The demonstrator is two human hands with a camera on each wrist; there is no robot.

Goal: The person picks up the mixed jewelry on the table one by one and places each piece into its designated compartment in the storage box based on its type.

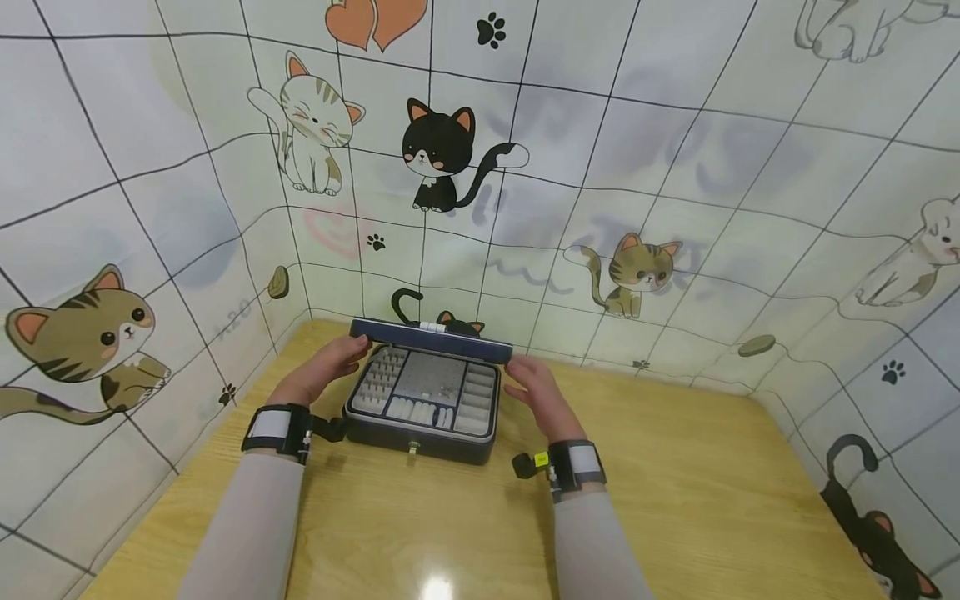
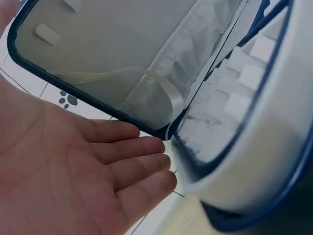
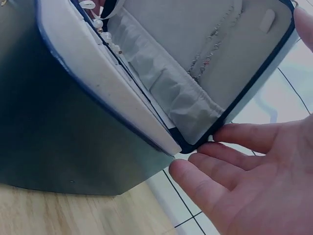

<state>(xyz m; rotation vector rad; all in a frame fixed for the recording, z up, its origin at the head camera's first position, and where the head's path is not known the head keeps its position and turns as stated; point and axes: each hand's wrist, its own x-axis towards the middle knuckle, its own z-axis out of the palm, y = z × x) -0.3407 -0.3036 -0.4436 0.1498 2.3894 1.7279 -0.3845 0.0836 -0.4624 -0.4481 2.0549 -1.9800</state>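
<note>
A dark jewelry box (image 1: 450, 450) sits on the table with its lid (image 1: 431, 335) raised. Inside are light slots at left, a flat middle section, padded rolls (image 1: 411, 411) in front and small compartments (image 1: 477, 396) at right. My left hand (image 1: 322, 371) is at the lid's left side, its fingers straight beside the lid's lower corner. At the opposite side my right hand (image 1: 542, 393) has its fingertips at the lid's corner and its thumb near the upper edge. A chain necklace (image 3: 213, 43) hangs inside the lid above a gathered pocket (image 3: 156, 81).
The box stands toward the back of a light wooden table (image 1: 660, 500), close to a cloth wall (image 1: 525, 208) printed with cats and grid lines. A small metal clasp (image 1: 413, 448) is on the box's front. A ribbon strap (image 2: 168, 90) joins lid and base.
</note>
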